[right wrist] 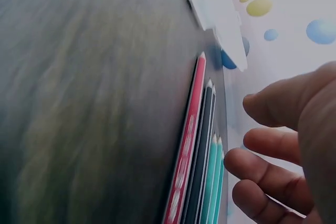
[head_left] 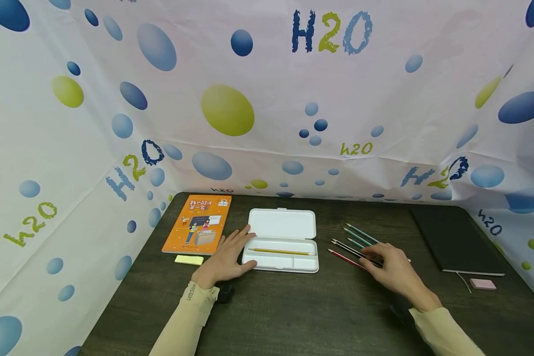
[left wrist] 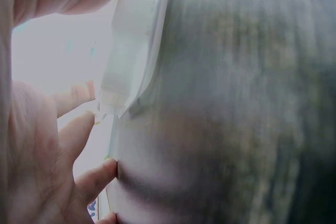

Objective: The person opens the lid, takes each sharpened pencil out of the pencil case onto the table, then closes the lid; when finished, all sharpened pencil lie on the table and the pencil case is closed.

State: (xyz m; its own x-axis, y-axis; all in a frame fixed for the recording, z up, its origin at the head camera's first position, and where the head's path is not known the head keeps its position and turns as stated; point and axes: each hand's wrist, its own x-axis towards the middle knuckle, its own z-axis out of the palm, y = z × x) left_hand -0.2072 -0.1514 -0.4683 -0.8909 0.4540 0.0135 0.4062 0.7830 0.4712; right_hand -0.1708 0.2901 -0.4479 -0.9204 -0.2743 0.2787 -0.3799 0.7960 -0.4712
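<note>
A person's two bare hands reach over a dark worktop (head_left: 302,316). Just below the middle of the frame lies a white pencil case (head_left: 282,270), its lid (head_left: 282,225) folded back toward the top; one yellow pencil (head_left: 276,251) lies lengthwise in the tray. The left hand (head_left: 224,259), left of centre, rests at the case's left edge, fingers spread and thumb apart near the lower left corner.

Right of centre, the right hand (head_left: 393,269) is over a loose fan of pencils: a red pencil (head_left: 344,258) lowest, then black pencils (head_left: 344,247), then teal pencils (head_left: 360,232). Its thumb and gently bent fingers are apart, gripping nothing; whether a fingertip touches a pencil cannot be told.

At left lies an orange book (head_left: 200,222) with a yellow slip (head_left: 189,259) just below it. At right are a black notebook (head_left: 458,240) and, below it, a pink eraser (head_left: 482,284). Behind hangs a white sheet (head_left: 267,59) printed with blue and green dots and "H2O".
</note>
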